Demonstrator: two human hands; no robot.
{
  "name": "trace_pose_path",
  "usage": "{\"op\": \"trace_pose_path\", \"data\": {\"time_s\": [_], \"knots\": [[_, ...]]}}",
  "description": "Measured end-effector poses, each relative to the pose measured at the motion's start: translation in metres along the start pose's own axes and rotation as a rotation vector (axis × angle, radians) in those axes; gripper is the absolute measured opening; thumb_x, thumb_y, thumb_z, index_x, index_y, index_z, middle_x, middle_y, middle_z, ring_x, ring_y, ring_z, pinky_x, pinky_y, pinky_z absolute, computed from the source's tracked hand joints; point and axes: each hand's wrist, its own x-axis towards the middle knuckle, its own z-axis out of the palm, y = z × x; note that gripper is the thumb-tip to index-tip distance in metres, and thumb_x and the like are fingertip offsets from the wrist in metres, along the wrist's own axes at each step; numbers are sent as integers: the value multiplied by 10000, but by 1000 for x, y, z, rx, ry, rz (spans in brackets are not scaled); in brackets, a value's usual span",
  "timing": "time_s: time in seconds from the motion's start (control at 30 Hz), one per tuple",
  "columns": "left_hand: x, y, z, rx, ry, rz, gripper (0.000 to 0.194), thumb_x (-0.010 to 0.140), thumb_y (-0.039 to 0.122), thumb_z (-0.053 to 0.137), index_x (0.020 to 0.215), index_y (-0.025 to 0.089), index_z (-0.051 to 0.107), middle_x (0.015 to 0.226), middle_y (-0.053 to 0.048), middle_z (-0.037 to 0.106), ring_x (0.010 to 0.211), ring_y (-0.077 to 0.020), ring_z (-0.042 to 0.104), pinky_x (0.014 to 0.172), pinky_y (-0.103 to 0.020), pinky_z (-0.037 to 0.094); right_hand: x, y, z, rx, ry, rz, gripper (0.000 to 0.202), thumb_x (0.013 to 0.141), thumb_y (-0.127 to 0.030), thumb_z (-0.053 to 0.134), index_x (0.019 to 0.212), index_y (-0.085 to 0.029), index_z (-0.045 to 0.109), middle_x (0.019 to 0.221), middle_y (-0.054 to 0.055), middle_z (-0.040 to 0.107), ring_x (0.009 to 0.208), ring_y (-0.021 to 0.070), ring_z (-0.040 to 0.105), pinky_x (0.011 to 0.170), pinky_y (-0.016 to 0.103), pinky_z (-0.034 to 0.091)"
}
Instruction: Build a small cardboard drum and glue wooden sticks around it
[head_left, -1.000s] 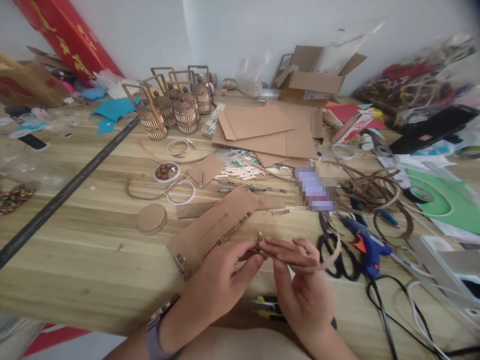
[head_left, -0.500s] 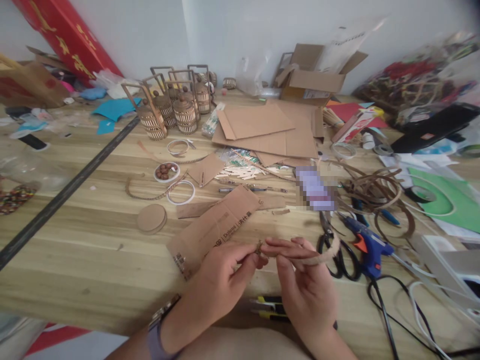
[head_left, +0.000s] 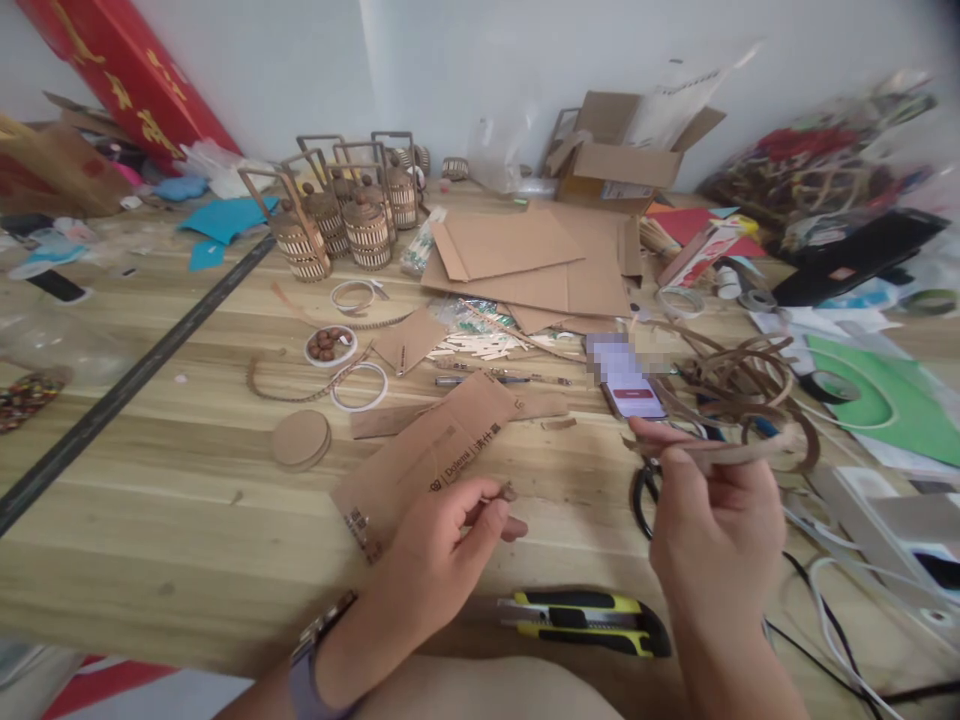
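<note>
My left hand (head_left: 450, 550) is pinched on a small brownish piece (head_left: 509, 491), too small to name, just right of the printed cardboard piece (head_left: 427, 465). Off to the right, my right hand (head_left: 716, 530) grips a thin tan strip (head_left: 742, 452) between thumb and fingers. That hand is over the scissors (head_left: 641, 500), which it mostly hides, and it covers the glue gun. A smartphone (head_left: 626, 375) lies just beyond its fingertips. Between my forearms rests a yellow-and-black utility knife (head_left: 581, 620).
Small lidded baskets with handles (head_left: 367, 235) stand at the back left. Cardboard sheets (head_left: 517, 250) are stacked mid-table, with coiled brown strips (head_left: 735, 370) to the right. Nearer are a bowl of brown beads (head_left: 330, 345), cardboard discs (head_left: 300, 438) and cables (head_left: 832, 620).
My right hand has moved away from the left, rightward over the scissors and glue gun, carrying the strip. The utility knife shows fully now. My left hand stays almost in place.
</note>
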Motion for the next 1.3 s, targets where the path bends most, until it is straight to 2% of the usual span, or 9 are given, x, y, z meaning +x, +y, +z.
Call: {"op": "trace_pose_path", "data": {"time_s": [0.1, 0.17, 0.23, 0.33, 0.6, 0.77, 1.03, 1.17, 1.3], "knots": [[0, 1, 0, -12, -8, -31, 211, 961, 365, 486, 1041, 198, 588, 886, -52, 784, 917, -190, 747, 730, -243, 573, 19, 19, -9, -19, -38, 8, 52, 862, -255, 550, 848, -239, 503, 755, 29, 693, 742, 221, 695, 716, 382, 546], [-1, 2, 0, -2, -8, -30, 202, 959, 368, 484, 1023, 204, 584, 867, -47, 782, 902, -190, 749, 702, -236, 572, 30, 34, -9, -210, -181, -43, 27, 868, -240, 486, 844, -247, 477, 717, 11, 656, 666, 201, 658, 634, 337, 513], [-2, 3, 0, 15, -11, -22, 194, 957, 370, 479, 987, 209, 583, 861, -44, 780, 893, -190, 749, 685, -230, 569, 40, 48, -6, -459, -348, -107, 89, 875, -217, 412, 835, -245, 487, 732, 31, 649, 671, 206, 635, 614, 323, 480], [-4, 3, -1, 36, -30, -17, 190, 953, 376, 478, 966, 216, 580, 860, -39, 779, 884, -185, 749, 682, -223, 566, 52, 63, 6, -594, -499, -159, 109, 863, -218, 440, 770, -241, 494, 730, 49, 635, 693, 215, 620, 630, 317, 461], [-5, -2, -3, 86, -46, -34, 213, 950, 414, 472, 981, 239, 588, 874, -29, 781, 917, -193, 743, 695, -236, 575, 51, 75, 27, -728, -666, -247, 42, 861, -175, 591, 841, -204, 615, 856, 47, 626, 760, 182, 625, 682, 266, 452], [-4, 0, -1, 85, -16, -34, 206, 919, 421, 509, 950, 244, 610, 842, -21, 778, 886, -208, 746, 715, -256, 579, 57, 78, 9, -790, -572, -254, 145, 920, -234, 550, 784, -207, 592, 846, 54, 628, 738, 185, 613, 662, 272, 458], [-7, 6, 2, 131, 1, -72, 238, 923, 459, 487, 961, 259, 610, 869, -8, 777, 911, -199, 733, 724, -240, 551, 104, 85, -61, -932, -174, -192, 248, 964, -348, 425, 921, -193, 614, 952, 137, 618, 841, 272, 597, 707, 373, 478], [-7, 4, 3, 139, -2, -69, 234, 925, 448, 479, 973, 261, 612, 870, -11, 779, 922, -203, 732, 741, -246, 555, 121, 97, -77, -996, -169, -144, 277, 937, -309, 437, 953, -138, 654, 978, 195, 637, 876, 319, 614, 741, 429, 481], [-7, -1, -1, 208, 0, -31, 255, 922, 455, 477, 982, 256, 624, 883, -21, 783, 895, -211, 734, 718, -257, 559, 113, 101, -76, -1013, -208, -167, 346, 893, -341, 538, 1127, -109, 643, 1172, 237, 634, 1110, 390, 573, 944, 546, 425]]}}
